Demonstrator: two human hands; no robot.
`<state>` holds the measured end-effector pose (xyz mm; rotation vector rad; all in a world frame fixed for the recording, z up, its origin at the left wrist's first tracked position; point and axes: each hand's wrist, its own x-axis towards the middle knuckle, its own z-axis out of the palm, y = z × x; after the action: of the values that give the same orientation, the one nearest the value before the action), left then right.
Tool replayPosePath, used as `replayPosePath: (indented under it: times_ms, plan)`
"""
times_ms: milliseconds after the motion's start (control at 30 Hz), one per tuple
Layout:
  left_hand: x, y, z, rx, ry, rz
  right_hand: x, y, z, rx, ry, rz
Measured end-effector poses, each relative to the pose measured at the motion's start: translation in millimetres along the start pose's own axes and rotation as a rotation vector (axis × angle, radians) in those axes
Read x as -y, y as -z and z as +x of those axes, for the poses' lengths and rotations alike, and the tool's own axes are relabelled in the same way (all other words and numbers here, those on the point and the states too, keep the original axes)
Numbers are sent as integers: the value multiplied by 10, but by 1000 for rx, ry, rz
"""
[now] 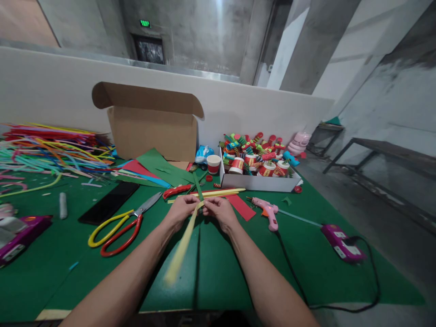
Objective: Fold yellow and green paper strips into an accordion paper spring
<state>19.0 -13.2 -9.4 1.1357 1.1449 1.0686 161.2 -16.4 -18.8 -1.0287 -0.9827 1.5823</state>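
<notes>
Close together over the middle of the green table, my two hands pinch paper strips where they meet. A yellow paper strip is gripped in my left hand, its loose end hanging toward me and blurred. My right hand closes on the same spot, where a green paper strip runs away from me. The exact fold between the fingertips is too small to make out. Just beyond the hands lie several yellow strips and a red-handled knife. A red paper piece lies by my right hand.
Left are large scissors, a black phone and heaped colourful strips. Right are a pink glue gun and a corded purple power strip. Behind stand a cardboard box, a paper cup and a white tray of paper figures.
</notes>
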Motion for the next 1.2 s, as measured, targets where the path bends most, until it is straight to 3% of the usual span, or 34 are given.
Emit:
replayPosePath:
  times_ms: [300, 500, 767, 933, 1200]
  plan:
    - [-16, -30, -48, 73, -71, -85, 36, -6, 27, -74, 1, 115]
    - [-28, -45, -64, 113, 2, -61, 32, -27, 30, -135, 22, 162]
    - [-60, -50, -68, -21, 11, -161, 17, -68, 9, -120, 36, 109]
    - [-31, -14, -51, -46, -109, 23, 19, -50, 13, -84, -10, 111]
    - [-9, -8, -38, -83, -87, 47, 55, 10, 13, -18, -114, 137]
